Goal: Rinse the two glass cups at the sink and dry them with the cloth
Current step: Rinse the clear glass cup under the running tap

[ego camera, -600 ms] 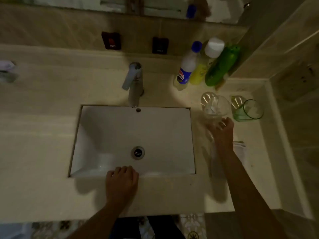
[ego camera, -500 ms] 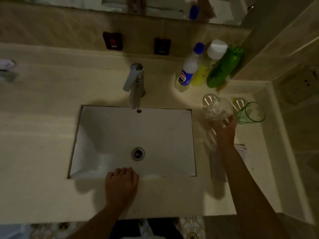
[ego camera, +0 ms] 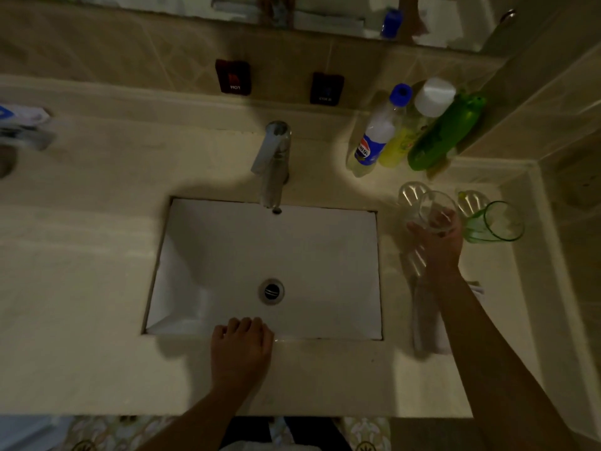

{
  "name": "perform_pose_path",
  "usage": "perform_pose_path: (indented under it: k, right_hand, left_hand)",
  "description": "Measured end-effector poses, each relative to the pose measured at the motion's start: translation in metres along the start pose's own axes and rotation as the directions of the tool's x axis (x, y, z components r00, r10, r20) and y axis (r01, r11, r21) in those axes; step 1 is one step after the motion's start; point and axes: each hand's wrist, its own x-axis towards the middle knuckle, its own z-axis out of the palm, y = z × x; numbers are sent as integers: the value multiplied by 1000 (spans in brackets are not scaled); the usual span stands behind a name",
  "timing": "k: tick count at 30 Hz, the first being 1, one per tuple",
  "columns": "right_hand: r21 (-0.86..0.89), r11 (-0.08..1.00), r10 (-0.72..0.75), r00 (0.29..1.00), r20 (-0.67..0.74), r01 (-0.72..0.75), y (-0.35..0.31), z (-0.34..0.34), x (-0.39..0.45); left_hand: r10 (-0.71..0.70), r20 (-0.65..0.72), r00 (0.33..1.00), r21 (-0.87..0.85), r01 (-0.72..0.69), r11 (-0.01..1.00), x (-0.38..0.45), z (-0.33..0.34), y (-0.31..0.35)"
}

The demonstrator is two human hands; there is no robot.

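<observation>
I wrap my right hand [ego camera: 437,240] around the clear glass cup [ego camera: 434,211], gripping its side to lift it | left hand [ego camera: 240,348] rests flat, fingers relaxed, on the sink [ego camera: 325,242] front rim, I judge for balance | green glass cup [ego camera: 491,222] just beside, untouched | cloth [ego camera: 429,323] under my forearm, handy for drying | faucet [ego camera: 273,164] dry.

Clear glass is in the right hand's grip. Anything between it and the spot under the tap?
Nothing visible. The right hand holds the clear glass on the counter to the right of the sink; the basin under the faucet is open. The left hand rests on the sink's near edge, off that path.
</observation>
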Motion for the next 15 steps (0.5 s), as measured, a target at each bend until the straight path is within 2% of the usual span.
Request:
perform_pose_path:
  k: [7,15]
  right_hand:
    - [-110,986,-118,991,68,125,-10,-14,-53]
    - [-160,986,8,969,245,33,11,-7,-150]
  left_hand:
    - [44,-37,998,9,-44,999,0,15,-5]
    - [110,-104,988,-8,-112,994,-1,24,-9]
